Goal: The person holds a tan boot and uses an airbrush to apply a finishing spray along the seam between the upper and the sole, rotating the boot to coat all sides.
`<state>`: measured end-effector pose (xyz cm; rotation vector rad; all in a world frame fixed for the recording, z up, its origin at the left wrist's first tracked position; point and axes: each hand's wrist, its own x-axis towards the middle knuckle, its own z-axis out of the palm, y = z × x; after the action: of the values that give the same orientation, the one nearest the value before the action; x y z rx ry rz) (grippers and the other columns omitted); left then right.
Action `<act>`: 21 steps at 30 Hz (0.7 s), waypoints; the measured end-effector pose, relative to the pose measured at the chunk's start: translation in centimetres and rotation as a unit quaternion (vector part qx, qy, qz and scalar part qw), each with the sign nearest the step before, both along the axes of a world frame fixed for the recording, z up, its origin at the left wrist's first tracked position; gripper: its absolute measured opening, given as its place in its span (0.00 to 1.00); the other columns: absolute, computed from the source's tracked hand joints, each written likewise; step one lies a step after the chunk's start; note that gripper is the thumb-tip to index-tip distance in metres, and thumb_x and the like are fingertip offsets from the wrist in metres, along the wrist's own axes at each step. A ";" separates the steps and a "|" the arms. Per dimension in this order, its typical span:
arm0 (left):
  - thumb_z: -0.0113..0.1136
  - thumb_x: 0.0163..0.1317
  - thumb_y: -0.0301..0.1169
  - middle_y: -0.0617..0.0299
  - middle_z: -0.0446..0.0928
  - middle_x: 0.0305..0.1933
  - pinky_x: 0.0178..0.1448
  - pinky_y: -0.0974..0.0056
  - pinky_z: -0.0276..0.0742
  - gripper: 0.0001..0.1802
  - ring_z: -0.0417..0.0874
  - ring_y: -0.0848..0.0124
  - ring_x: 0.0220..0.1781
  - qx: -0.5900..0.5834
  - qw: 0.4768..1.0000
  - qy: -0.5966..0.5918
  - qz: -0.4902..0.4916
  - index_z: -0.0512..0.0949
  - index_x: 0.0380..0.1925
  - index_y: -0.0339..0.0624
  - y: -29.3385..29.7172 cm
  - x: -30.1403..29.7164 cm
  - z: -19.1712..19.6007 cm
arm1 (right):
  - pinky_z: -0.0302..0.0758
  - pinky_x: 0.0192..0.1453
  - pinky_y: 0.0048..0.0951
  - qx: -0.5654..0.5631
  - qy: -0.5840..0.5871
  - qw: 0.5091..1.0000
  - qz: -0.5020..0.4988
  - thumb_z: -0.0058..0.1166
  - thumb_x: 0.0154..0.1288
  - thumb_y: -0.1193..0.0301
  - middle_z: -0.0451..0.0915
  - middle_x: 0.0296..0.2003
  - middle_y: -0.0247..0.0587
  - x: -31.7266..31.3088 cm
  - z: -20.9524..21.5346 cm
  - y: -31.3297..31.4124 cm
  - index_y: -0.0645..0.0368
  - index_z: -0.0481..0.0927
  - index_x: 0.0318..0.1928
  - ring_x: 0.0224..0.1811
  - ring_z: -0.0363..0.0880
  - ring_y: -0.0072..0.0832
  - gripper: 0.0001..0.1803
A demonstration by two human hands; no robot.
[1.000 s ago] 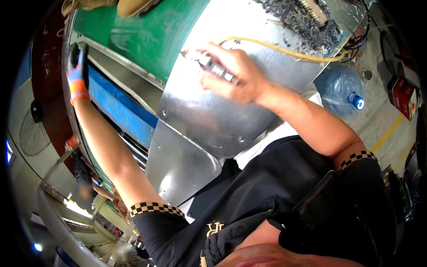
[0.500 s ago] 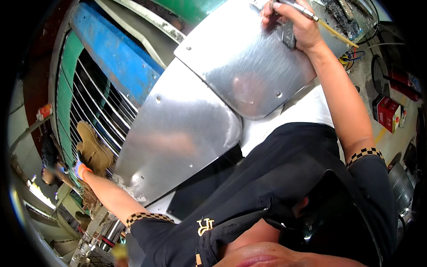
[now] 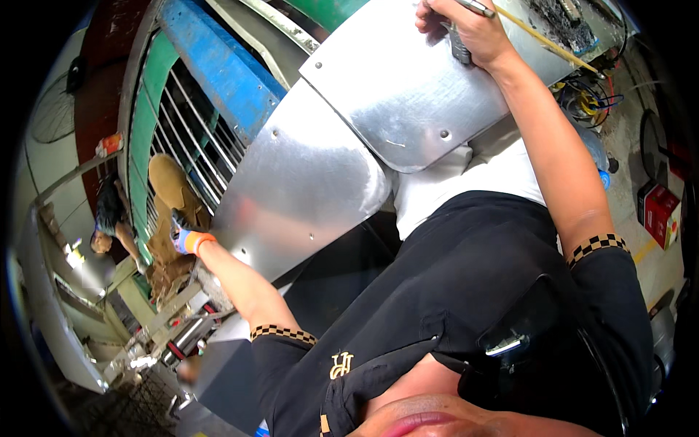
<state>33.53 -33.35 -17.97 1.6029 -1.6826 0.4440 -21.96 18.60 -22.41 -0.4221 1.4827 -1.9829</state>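
Note:
My right hand (image 3: 473, 33) is closed round a slim metal pen-shaped tool (image 3: 478, 7) over the upper sheet panel; a yellow hose (image 3: 546, 40) trails off beside it. A dark grey block-like piece (image 3: 459, 47) shows below those fingers; whether they grip it as well is unclear. Two shiny metal panels with small holes, one upper (image 3: 408, 95) and one lower (image 3: 306, 182), meet along a seam before me. Out to the left, my left hand (image 3: 189, 239) wears a glove with an orange cuff. It is close to a tan padded piece (image 3: 171, 182), and its fingers are too small to read.
Beyond the panels are a blue beam (image 3: 218, 62) and a rack of metal bars (image 3: 193, 135). Another person (image 3: 113, 218) is at far left. Cables (image 3: 590, 102) and a red box (image 3: 659, 215) lie at right.
The view has shifted, showing more of the other person. My left hand has come rightward, nearer to me. My right hand keeps its grip on the pen-shaped tool over the upper panel.

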 end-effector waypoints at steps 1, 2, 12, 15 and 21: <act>0.77 0.44 0.56 0.52 0.84 0.38 0.43 0.57 0.80 0.34 0.81 0.63 0.35 0.061 0.985 0.142 -0.069 0.84 0.37 0.34 4.9 -4.1 0.5 | 0.79 0.34 0.30 0.002 0.016 1.000 0.003 0.53 0.70 0.62 0.83 0.30 0.41 -0.1 -0.1 0.2 0.62 0.82 0.41 0.31 0.83 0.28 0.15; 0.78 0.45 0.51 0.53 0.84 0.39 0.43 0.58 0.80 0.31 0.80 0.64 0.35 0.042 0.977 0.180 -0.109 0.83 0.37 0.35 8.5 -4.4 2.1 | 0.79 0.33 0.29 -0.008 0.028 0.999 0.015 0.53 0.70 0.62 0.83 0.31 0.40 0.0 -0.2 -0.3 0.62 0.82 0.42 0.31 0.83 0.28 0.15; 0.78 0.47 0.27 0.54 0.81 0.48 0.60 0.62 0.73 0.27 0.80 0.66 0.51 0.253 0.913 0.079 -0.309 0.79 0.48 0.33 39.1 -7.5 3.2 | 0.76 0.44 0.42 0.058 0.655 0.745 -0.109 0.58 0.57 0.72 0.81 0.47 0.39 -0.8 -4.3 -0.8 0.53 0.80 0.49 0.47 0.80 0.35 0.17; 0.79 0.47 0.30 0.51 0.81 0.50 0.60 0.60 0.75 0.33 0.81 0.63 0.52 0.404 0.845 -0.083 -0.341 0.78 0.54 0.33 42.6 -13.7 10.5 | 0.70 0.51 0.50 0.103 0.712 0.672 -0.178 0.60 0.55 0.69 0.79 0.53 0.40 -1.4 -6.3 -1.3 0.51 0.81 0.48 0.57 0.75 0.40 0.18; 0.80 0.38 0.52 0.39 0.69 0.64 0.65 0.54 0.72 0.53 0.70 0.45 0.65 0.055 0.806 -0.356 -0.470 0.70 0.63 0.34 36.4 -25.6 12.6 | 0.68 0.53 0.52 0.101 0.645 0.745 -0.138 0.57 0.58 0.66 0.75 0.58 0.41 -0.1 -3.2 -0.4 0.46 0.79 0.42 0.53 0.71 0.48 0.09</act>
<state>7.88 3.04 -5.35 0.4533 -2.8381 0.4363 -22.05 18.24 -25.57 -1.8139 2.6275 -1.6231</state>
